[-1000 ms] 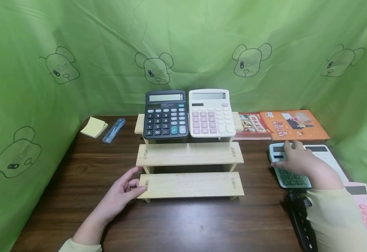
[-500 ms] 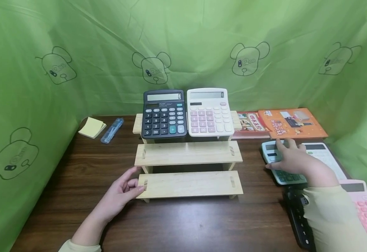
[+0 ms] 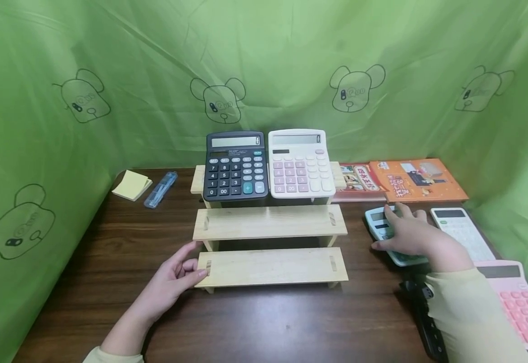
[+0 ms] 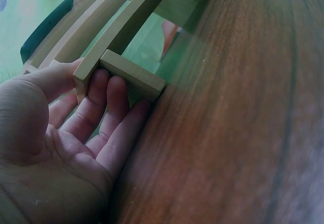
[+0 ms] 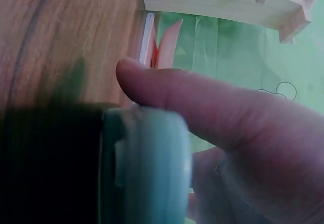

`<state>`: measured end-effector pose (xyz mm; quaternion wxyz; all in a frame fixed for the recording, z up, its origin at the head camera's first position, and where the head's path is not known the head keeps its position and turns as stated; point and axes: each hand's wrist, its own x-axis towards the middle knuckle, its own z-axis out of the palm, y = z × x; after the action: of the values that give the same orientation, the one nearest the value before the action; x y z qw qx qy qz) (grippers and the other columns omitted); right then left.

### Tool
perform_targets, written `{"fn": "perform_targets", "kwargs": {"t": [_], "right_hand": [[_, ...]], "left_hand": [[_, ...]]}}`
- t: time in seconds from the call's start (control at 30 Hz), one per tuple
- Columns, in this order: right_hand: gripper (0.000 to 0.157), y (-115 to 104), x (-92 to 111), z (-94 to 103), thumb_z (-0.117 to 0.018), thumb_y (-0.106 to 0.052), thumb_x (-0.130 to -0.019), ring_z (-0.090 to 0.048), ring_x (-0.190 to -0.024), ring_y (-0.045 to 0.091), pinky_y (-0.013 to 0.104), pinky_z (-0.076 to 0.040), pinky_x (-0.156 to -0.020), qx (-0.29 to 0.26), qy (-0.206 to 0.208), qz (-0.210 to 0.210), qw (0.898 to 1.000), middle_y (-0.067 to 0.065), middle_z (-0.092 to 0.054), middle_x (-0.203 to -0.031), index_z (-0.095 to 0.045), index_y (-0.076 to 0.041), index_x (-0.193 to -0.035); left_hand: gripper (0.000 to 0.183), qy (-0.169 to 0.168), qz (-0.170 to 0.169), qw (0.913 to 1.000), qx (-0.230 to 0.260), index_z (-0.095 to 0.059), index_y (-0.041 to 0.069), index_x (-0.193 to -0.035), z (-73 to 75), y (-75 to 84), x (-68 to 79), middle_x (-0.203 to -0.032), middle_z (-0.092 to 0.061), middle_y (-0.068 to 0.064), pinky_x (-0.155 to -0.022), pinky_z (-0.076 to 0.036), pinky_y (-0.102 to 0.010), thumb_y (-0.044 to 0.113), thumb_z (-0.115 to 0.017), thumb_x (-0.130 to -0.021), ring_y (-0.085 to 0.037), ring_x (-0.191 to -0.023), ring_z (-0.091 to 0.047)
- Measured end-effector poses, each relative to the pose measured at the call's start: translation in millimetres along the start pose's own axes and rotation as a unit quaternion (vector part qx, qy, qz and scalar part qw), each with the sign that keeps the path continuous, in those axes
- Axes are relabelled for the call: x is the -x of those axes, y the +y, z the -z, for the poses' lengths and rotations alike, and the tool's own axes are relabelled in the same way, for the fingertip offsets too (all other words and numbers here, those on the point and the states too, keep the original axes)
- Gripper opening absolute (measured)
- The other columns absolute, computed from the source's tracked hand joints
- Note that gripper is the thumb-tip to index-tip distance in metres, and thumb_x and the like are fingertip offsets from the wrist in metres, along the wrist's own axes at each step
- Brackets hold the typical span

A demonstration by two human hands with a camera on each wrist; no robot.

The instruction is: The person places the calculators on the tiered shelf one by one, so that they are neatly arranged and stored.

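In the head view my left hand [image 3: 173,277] grips the left end of the lowest board of a three-tier wooden rack [image 3: 270,267]. The left wrist view has the thumb on the board's outer side and curled fingers behind it, by the wooden leg [image 4: 132,75]. My right hand [image 3: 411,234] holds a teal calculator [image 3: 379,222], thumb at its left edge and fingers over its top; the palm hides most keys. Up close, the right wrist view shows the calculator's rounded edge [image 5: 162,168] tilted off the table under the thumb. A black calculator [image 3: 235,166] and a white-and-purple calculator [image 3: 301,164] lean on the top tier.
Right of the right hand lie a white calculator [image 3: 465,234] and a pink calculator [image 3: 518,302]. A black wrist device [image 3: 424,322] sits beside the right sleeve. Red and orange booklets [image 3: 418,179] lie behind. Yellow sticky notes [image 3: 132,185] and a blue item [image 3: 160,190] lie at left.
My right hand has moved left with the teal calculator, away from the white one, now uncovered more. My left hand keeps its grip on the rack.
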<state>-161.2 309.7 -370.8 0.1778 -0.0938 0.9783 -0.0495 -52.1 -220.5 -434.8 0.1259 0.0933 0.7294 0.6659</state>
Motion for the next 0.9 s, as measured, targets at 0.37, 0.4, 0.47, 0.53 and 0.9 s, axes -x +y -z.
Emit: {"fn": "perform_targets", "kwargs": {"t": [0.37, 0.4, 0.47, 0.53, 0.9], "right_hand": [[0.112, -10.9, -1.4, -0.7, -0.065, -0.072, -0.073, -0.021, -0.118, 0.060, 0.081, -0.030, -0.072, 0.008, -0.022, -0.019, 1.000, 0.032, -0.015, -0.149, -0.025, -0.003, -0.151], [0.110, -11.8, -1.3, -1.6, -0.066, -0.071, -0.074, -0.020, -0.120, 0.059, 0.082, -0.027, -0.072, 0.009, -0.025, -0.024, 0.999, 0.031, -0.015, -0.150, -0.026, -0.004, -0.152], [0.105, -13.1, -1.1, -2.4, -0.066, -0.068, -0.075, -0.019, -0.121, 0.059, 0.084, -0.024, -0.072, 0.012, -0.027, -0.025, 0.999, 0.029, -0.016, -0.150, -0.028, -0.007, -0.152], [0.100, -14.2, -1.4, -3.0, -0.067, -0.064, -0.077, -0.020, -0.123, 0.059, 0.084, -0.023, -0.074, 0.016, -0.022, -0.018, 0.999, 0.028, -0.019, -0.151, -0.030, -0.008, -0.151], [0.093, -19.9, 6.1, 9.0, -0.070, -0.056, -0.077, -0.021, -0.128, 0.051, 0.083, -0.020, -0.079, 0.014, 0.023, 0.015, 1.000, 0.022, -0.024, -0.151, -0.033, -0.014, -0.151]], "left_hand": [[0.067, -0.003, 0.003, 1.0000, 0.007, -0.026, 0.009, -0.149, 0.2, -0.4, 1.4, -0.100, -0.066, -0.023, -0.075, -0.052, -0.029, 0.008, -0.064, -0.094, -0.020, -0.087, -0.064], [0.067, -0.002, 0.004, 1.0000, 0.007, -0.026, 0.009, -0.149, 0.1, -1.1, 1.5, -0.100, -0.066, -0.023, -0.075, -0.052, -0.029, 0.008, -0.064, -0.094, -0.020, -0.087, -0.064], [0.066, -0.002, 0.003, 1.0000, 0.005, -0.026, 0.009, -0.149, -0.2, -1.5, 1.7, -0.099, -0.066, -0.023, -0.075, -0.052, -0.029, 0.008, -0.064, -0.094, -0.019, -0.086, -0.064], [0.066, -0.001, 0.001, 1.0000, 0.003, -0.027, 0.009, -0.148, -0.1, -1.2, 1.4, -0.100, -0.066, -0.023, -0.075, -0.052, -0.029, 0.009, -0.064, -0.094, -0.020, -0.087, -0.064], [0.063, -0.008, -0.006, 0.9999, 0.010, -0.028, 0.009, -0.148, -0.6, 1.4, 0.7, -0.100, -0.066, -0.024, -0.075, -0.053, -0.030, 0.008, -0.063, -0.095, -0.021, -0.086, -0.065]]}}
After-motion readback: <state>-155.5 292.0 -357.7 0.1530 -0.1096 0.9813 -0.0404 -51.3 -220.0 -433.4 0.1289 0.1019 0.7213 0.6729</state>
